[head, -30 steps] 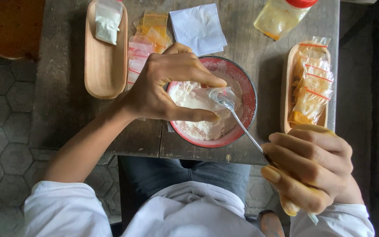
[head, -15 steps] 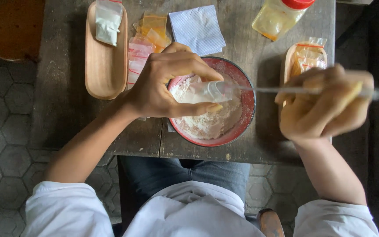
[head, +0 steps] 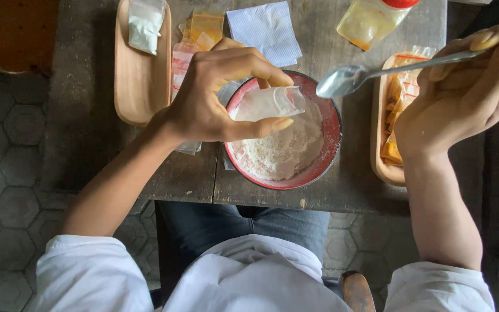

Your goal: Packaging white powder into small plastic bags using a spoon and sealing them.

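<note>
Over the red bowl (head: 331, 124) of white powder on the desk (head: 88, 144), the left hand (head: 215, 98) pinches a small clear bag (head: 270, 103) between thumb and fingers, mouth held open toward the spoon so any spill drops back into the bowl. Off to the side, the right hand (head: 463, 92) is closed on the metal spoon (head: 347, 78) handle, bowl end level beside the bag's mouth, above a wooden tray (head: 383, 167) of yellow packets.

dim, soft daylight | faint shadows | sharp | dark edges
</note>
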